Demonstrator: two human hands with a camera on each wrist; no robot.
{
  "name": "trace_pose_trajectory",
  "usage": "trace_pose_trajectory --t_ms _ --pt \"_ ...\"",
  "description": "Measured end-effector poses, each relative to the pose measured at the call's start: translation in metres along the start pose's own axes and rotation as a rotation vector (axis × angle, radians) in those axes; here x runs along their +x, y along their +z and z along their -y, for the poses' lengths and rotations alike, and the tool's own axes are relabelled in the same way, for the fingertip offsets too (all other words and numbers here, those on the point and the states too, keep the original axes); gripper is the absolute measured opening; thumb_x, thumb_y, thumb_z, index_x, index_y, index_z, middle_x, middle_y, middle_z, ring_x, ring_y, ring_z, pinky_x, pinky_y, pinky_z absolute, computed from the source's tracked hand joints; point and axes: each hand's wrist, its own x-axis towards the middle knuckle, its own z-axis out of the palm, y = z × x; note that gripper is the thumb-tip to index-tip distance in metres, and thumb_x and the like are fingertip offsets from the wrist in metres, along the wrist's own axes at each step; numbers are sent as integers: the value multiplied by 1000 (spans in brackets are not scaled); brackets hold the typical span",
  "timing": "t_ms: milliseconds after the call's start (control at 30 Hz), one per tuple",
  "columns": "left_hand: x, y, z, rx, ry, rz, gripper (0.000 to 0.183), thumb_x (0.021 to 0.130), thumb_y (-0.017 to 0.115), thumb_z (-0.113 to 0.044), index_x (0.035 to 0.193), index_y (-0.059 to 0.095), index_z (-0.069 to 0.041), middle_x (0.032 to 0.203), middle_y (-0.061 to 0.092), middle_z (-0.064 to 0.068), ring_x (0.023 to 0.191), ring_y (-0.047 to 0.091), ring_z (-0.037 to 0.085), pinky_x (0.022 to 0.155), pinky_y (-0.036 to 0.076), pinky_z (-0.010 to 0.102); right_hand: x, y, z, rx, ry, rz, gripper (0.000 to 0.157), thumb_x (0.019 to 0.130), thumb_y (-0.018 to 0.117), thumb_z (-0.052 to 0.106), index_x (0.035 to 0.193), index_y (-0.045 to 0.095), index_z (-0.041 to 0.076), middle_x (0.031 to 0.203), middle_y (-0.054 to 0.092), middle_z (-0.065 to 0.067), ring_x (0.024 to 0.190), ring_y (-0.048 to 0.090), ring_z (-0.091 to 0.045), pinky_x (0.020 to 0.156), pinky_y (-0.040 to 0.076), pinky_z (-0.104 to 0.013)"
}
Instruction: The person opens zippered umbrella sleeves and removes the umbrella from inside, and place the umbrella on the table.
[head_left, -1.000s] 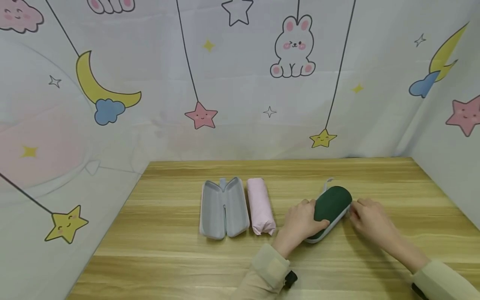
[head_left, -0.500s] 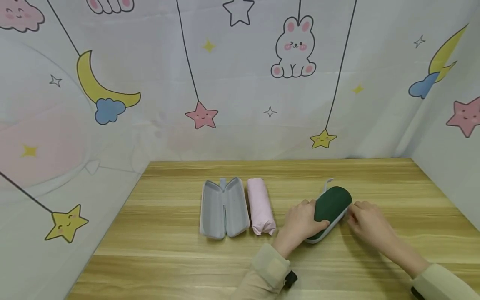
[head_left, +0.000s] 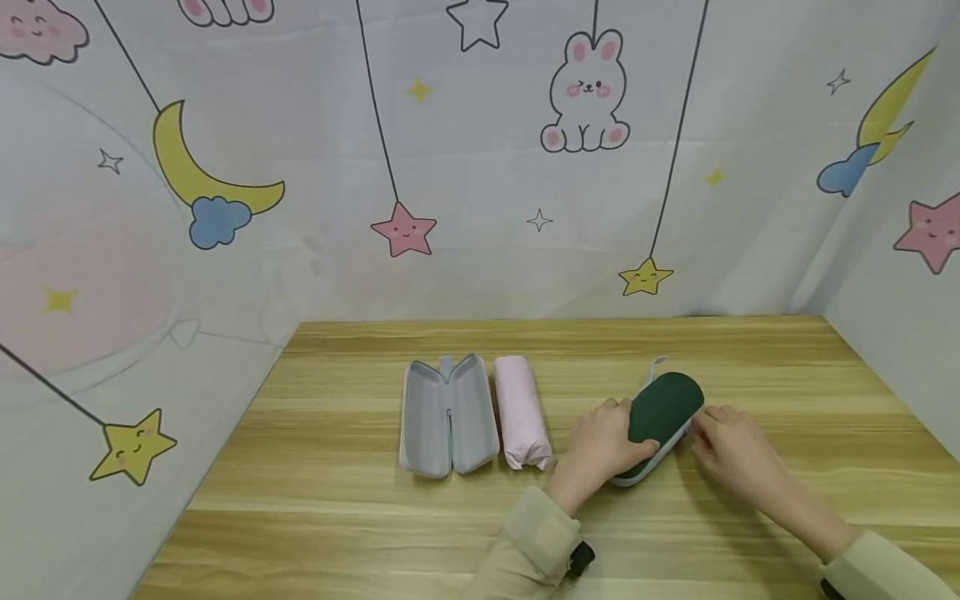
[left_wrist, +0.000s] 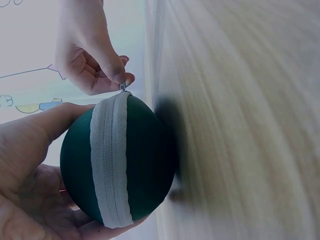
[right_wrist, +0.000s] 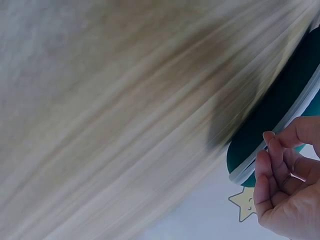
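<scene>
A dark green zip case (head_left: 667, 408) with a pale grey zipper band (left_wrist: 111, 160) lies slantwise on the right half of the table. My left hand (head_left: 603, 446) grips its near left part, with the thumb over the top. At the case's right side, my right hand (head_left: 738, 442) pinches the small zipper pull (left_wrist: 123, 87) between thumb and fingertips. The right wrist view shows these fingertips (right_wrist: 270, 137) against the zipper band near one end of the case. From the head camera the pull is hidden.
Left of the hands lies a spread-open grey case (head_left: 450, 417). Beside it rests a pink fabric-covered roll (head_left: 522, 412). A pale strap loop (head_left: 656, 367) sticks out behind the green case. A printed cloth (head_left: 480, 167) stands behind the wooden table (head_left: 337, 517).
My right hand has slid slightly left and nearer along the green case's right side. The left hand and the case have stayed in place.
</scene>
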Motion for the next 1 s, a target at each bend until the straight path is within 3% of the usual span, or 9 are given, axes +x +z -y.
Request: trace_pose_trajectory --t_ms 1000 --pt "0 0 -1 3 0 -12 65 82 66 -57 134 56 -19 122 64 -5 108 62 10 86 51 26 -2 1 10 31 -56 -44 34 62 72 -3 62 47 20 63 34 12 60 25 -2 57 23 -21"
